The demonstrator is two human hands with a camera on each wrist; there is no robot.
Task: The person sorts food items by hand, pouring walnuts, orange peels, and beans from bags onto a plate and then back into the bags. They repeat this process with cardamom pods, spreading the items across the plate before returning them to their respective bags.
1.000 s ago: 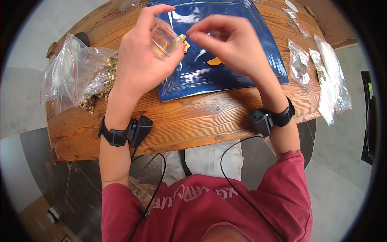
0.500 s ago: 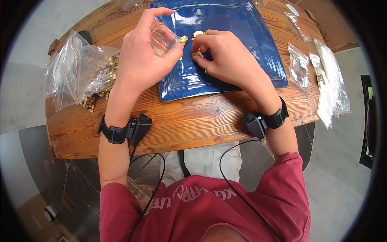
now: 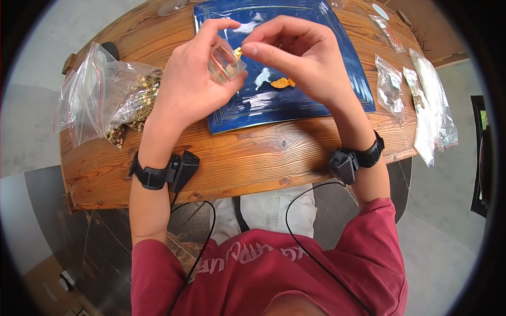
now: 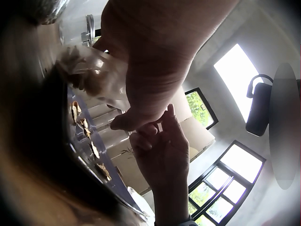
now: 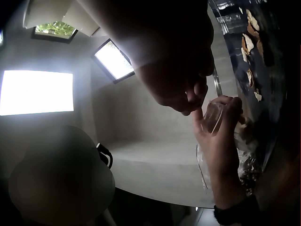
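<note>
My left hand point(image 3: 190, 79) holds a small clear zip bag point(image 3: 224, 60) with its mouth spread, thumb below and forefinger stretched above. Pale pieces show inside the bag, blurred in the left wrist view. My right hand point(image 3: 311, 58) is at the bag's mouth, thumb and forefinger pinching a small yellow piece of what looks like dried orange peel point(image 3: 238, 53); its other fingers curl. A larger orange piece of peel point(image 3: 283, 82) lies on the square blue plate point(image 3: 342, 87) beneath. Several peel pieces point(image 5: 249, 44) lie in a row on that plate in the right wrist view.
Left of the plate lies a large zip bag of mixed peppercorns or beans point(image 3: 139, 97), beside a clear empty-looking bag point(image 3: 81, 100). Several flat clear packets point(image 3: 390, 84) lie along the right table edge. A cable point(image 3: 289, 210) hangs from the right wrist camera.
Half a second ago my right hand was down at the plate, fingers curled over a piece; it has lifted to the bag's mouth. My left hand and the bag have shifted slightly right.
</note>
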